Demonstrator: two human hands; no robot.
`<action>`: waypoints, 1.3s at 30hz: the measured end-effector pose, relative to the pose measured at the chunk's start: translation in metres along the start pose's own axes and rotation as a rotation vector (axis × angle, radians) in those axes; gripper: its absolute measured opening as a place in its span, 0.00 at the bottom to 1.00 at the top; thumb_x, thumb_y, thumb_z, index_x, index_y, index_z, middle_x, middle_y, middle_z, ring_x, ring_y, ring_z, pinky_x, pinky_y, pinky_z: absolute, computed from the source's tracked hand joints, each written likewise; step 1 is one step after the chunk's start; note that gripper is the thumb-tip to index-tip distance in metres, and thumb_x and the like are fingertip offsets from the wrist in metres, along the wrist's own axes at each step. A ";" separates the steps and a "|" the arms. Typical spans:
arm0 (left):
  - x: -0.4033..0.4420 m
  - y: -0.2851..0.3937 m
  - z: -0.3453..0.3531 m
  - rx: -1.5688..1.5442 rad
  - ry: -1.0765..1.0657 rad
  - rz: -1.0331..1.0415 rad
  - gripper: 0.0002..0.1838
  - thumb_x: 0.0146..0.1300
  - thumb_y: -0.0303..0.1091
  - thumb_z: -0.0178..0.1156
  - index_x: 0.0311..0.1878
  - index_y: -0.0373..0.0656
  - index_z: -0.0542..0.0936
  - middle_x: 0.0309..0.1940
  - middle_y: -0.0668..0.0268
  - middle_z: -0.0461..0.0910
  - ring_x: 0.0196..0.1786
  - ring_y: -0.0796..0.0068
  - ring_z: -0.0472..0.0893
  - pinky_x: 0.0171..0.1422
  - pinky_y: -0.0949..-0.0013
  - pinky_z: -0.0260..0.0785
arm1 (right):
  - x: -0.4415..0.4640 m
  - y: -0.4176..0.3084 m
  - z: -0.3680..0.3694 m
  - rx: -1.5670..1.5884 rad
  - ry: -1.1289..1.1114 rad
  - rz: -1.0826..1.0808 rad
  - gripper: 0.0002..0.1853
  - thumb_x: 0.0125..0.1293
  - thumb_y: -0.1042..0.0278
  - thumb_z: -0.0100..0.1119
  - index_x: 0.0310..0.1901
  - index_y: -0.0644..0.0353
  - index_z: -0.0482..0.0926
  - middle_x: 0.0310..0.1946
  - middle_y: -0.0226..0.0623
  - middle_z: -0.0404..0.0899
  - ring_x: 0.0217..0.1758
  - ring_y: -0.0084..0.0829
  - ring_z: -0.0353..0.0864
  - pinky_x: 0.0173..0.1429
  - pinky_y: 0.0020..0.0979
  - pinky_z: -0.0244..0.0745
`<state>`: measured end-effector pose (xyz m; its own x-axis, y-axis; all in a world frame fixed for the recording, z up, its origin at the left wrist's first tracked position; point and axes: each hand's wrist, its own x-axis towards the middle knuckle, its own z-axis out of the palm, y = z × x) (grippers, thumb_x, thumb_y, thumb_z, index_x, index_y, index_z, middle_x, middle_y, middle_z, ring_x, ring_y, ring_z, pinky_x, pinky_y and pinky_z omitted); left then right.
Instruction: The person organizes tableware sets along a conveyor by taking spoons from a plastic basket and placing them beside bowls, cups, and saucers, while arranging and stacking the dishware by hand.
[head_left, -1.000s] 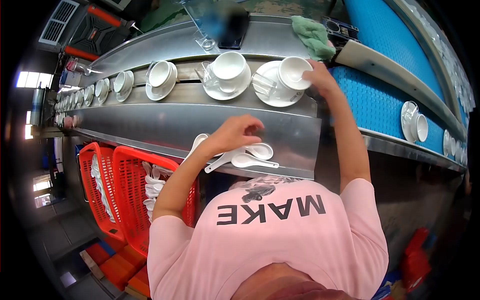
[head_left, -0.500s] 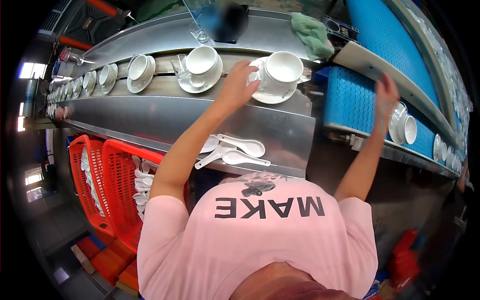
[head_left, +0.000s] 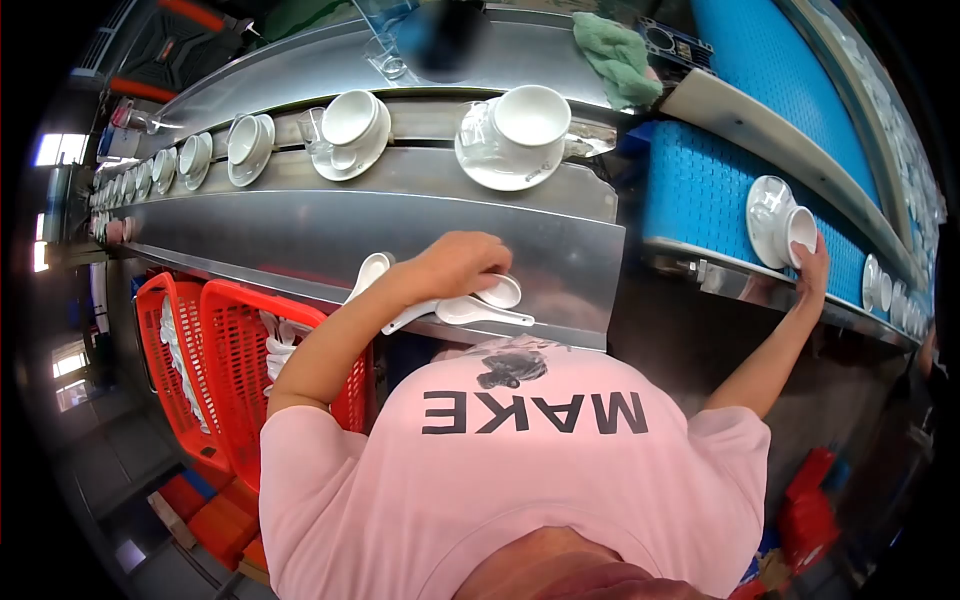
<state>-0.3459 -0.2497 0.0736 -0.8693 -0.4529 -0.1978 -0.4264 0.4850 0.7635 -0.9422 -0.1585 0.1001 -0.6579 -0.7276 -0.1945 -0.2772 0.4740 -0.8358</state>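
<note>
My left hand [head_left: 462, 266] has its fingers curled down onto a white soup spoon [head_left: 503, 292], which lies among other white spoons [head_left: 487, 313] on the steel ledge. The fingers cover part of that spoon. On the right, my right hand [head_left: 812, 265] grips the rim of a small white bowl [head_left: 799, 228]. This bowl sits at the edge of a saucer [head_left: 767, 222] on the blue belt, with a glass resting on the saucer too. Ahead of me a white bowl [head_left: 533, 117] and a glass stand on a saucer [head_left: 508, 179] on the narrow conveyor.
More place settings [head_left: 247, 150] line the conveyor to the left. Red baskets [head_left: 235, 375] holding spoons stand at the left below the ledge. A green cloth [head_left: 612, 60] lies at the back. More dishes ride the blue belt [head_left: 690, 190] on the right.
My left hand has come back from the conveyor setting to the spoons. My right hand has moved down onto the small bowl on the blue belt. The conveyor settings appear further left.
</note>
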 end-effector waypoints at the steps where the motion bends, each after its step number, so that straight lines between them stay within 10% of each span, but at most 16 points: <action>1: -0.001 -0.004 -0.006 -0.041 0.001 -0.084 0.11 0.47 0.27 0.59 0.36 0.39 0.74 0.33 0.60 0.75 0.34 0.65 0.76 0.38 0.68 0.68 | -0.009 -0.010 0.017 0.020 0.012 -0.013 0.29 0.45 0.73 0.61 0.54 0.60 0.69 0.44 0.38 0.74 0.45 0.33 0.73 0.49 0.31 0.69; 7: -0.026 -0.045 -0.044 -0.437 0.550 -0.410 0.21 0.45 0.19 0.49 0.46 0.42 0.71 0.31 0.65 0.74 0.30 0.79 0.72 0.32 0.74 0.67 | -0.052 -0.056 0.119 0.215 -0.132 -0.053 0.27 0.45 0.77 0.60 0.52 0.63 0.70 0.43 0.38 0.75 0.45 0.31 0.74 0.50 0.30 0.69; 12: -0.041 -0.077 -0.061 -0.793 0.751 -0.757 0.10 0.53 0.35 0.59 0.32 0.42 0.70 0.21 0.67 0.75 0.18 0.81 0.74 0.18 0.81 0.57 | -0.067 -0.093 0.215 0.297 -0.404 -0.081 0.24 0.44 0.78 0.57 0.49 0.64 0.72 0.40 0.37 0.76 0.42 0.28 0.76 0.48 0.28 0.70; 21: -0.051 -0.092 -0.051 -0.952 1.025 -0.744 0.08 0.54 0.28 0.56 0.28 0.39 0.66 0.25 0.60 0.75 0.21 0.71 0.78 0.23 0.75 0.71 | -0.080 -0.132 0.335 0.192 -0.672 -0.102 0.25 0.40 0.80 0.51 0.47 0.68 0.73 0.36 0.40 0.77 0.38 0.30 0.76 0.45 0.28 0.70; 26: -0.053 -0.104 -0.051 -1.070 0.981 -0.635 0.10 0.56 0.31 0.56 0.37 0.34 0.72 0.34 0.59 0.76 0.37 0.73 0.78 0.42 0.74 0.72 | -0.090 -0.143 0.347 0.106 -0.775 -0.211 0.22 0.56 0.69 0.53 0.53 0.67 0.69 0.43 0.41 0.75 0.45 0.29 0.73 0.50 0.29 0.67; 31: -0.080 -0.070 -0.079 -0.254 0.582 -0.640 0.14 0.55 0.34 0.57 0.41 0.34 0.77 0.32 0.64 0.79 0.35 0.77 0.76 0.42 0.73 0.67 | -0.092 -0.139 0.304 0.148 -0.551 -0.164 0.22 0.60 0.64 0.53 0.56 0.59 0.67 0.39 0.37 0.76 0.41 0.24 0.74 0.42 0.25 0.70; 34: -0.117 -0.058 -0.060 0.100 0.298 -0.616 0.12 0.44 0.35 0.63 0.30 0.38 0.77 0.25 0.55 0.77 0.29 0.58 0.76 0.34 0.64 0.68 | -0.084 -0.111 0.247 0.262 -0.253 -0.271 0.15 0.59 0.69 0.52 0.49 0.61 0.73 0.35 0.35 0.78 0.34 0.22 0.76 0.37 0.22 0.72; 39: -0.128 -0.055 -0.044 -0.036 0.312 -0.630 0.06 0.44 0.24 0.59 0.27 0.35 0.73 0.17 0.62 0.73 0.21 0.75 0.73 0.28 0.71 0.66 | -0.097 -0.057 0.139 0.263 0.280 -0.201 0.12 0.58 0.76 0.49 0.45 0.63 0.74 0.33 0.38 0.78 0.32 0.24 0.77 0.33 0.23 0.74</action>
<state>-0.2002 -0.2515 0.0840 -0.3448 -0.8356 -0.4277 -0.8118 0.0368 0.5827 -0.7649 -0.1837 0.0950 -0.7834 -0.6131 0.1020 -0.2553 0.1678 -0.9522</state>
